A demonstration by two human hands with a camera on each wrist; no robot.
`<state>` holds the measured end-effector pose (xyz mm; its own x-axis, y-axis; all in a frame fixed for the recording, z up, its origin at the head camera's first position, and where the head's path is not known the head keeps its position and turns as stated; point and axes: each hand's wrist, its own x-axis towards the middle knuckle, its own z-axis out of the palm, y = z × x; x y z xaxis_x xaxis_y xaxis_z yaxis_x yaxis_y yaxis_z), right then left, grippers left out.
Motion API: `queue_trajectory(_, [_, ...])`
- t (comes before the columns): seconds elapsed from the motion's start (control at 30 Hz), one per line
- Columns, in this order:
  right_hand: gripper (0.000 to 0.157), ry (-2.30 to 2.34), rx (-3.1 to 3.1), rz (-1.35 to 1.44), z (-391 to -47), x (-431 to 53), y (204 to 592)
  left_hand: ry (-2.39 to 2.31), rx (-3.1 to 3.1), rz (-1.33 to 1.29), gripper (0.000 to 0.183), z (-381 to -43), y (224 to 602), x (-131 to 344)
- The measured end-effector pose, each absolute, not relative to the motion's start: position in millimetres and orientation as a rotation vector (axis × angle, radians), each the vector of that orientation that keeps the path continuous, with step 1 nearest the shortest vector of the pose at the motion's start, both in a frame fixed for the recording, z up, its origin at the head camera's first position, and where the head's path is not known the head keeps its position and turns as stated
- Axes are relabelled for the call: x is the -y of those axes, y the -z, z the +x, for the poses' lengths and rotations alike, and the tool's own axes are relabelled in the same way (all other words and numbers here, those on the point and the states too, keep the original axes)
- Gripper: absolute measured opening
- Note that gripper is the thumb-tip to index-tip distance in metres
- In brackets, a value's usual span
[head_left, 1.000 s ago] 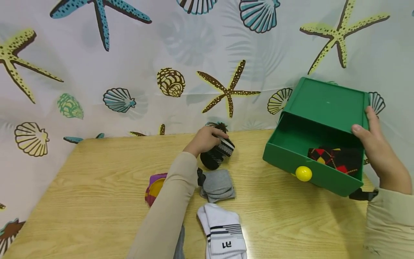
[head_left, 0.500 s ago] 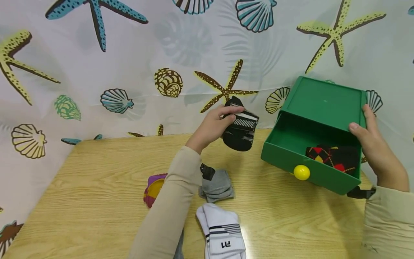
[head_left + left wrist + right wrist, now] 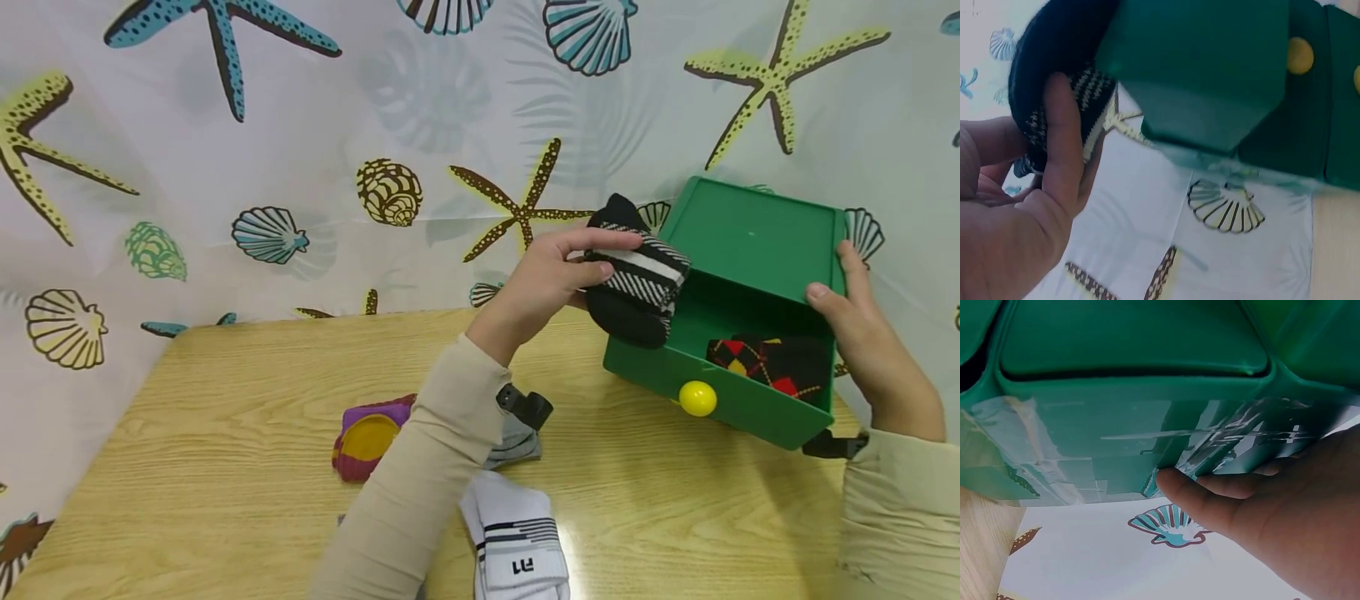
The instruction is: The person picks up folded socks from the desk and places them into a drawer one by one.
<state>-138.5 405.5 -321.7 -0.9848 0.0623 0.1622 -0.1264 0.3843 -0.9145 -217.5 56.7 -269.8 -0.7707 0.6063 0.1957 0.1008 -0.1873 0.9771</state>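
A folded pair of black socks with white patterned bands (image 3: 641,292) is pinched between the thumb and fingers of my left hand (image 3: 543,279). They hang above the left edge of an open green drawer (image 3: 660,362). In that drawer, at its right side, lie black socks with red and yellow diamonds (image 3: 772,367). My right hand (image 3: 881,350) rests against the right side of the green drawer cabinet (image 3: 757,237), thumb at its top front edge. The right wrist view shows straight fingers (image 3: 1210,500) touching the cabinet's taped, transparent-looking side.
Grey socks (image 3: 517,446) lie on the wooden table (image 3: 225,433), partly behind the left wrist camera. White socks with black stripes (image 3: 521,533) are nearer. Purple, maroon and mustard socks (image 3: 367,437) sit left of the forearm. A yellow knob (image 3: 698,398) sticks out from the drawer front.
My left hand has lifted the black-and-white socks off the table and carried them right, to the drawer's left edge. My right hand stays against the cabinet.
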Motion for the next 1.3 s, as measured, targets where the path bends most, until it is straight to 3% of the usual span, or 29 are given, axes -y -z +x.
queue_trajectory(0.27, [0.082,-1.665,2.468,0.054,-139,-407,321,-1.833,-1.892,0.777,0.038,-208,266,-89])
queue_trajectory(0.63, [0.082,-1.683,2.454,0.066,-140,-408,321,-1.139,-2.428,1.08,0.041,-197,258,-119])
queue_trajectory(0.9, [0.082,-1.702,2.458,0.054,-140,-408,322,-1.018,-2.441,1.097,0.036,-191,246,-115])
queue_trajectory(1.13, [0.081,-1.705,2.453,0.066,-141,-410,320,-0.714,-2.799,1.088,0.039,-185,228,-112])
queue_trajectory(1.3, [0.082,-1.708,2.459,0.047,-140,-409,320,-0.478,-2.74,1.189,0.04,-183,233,-120])
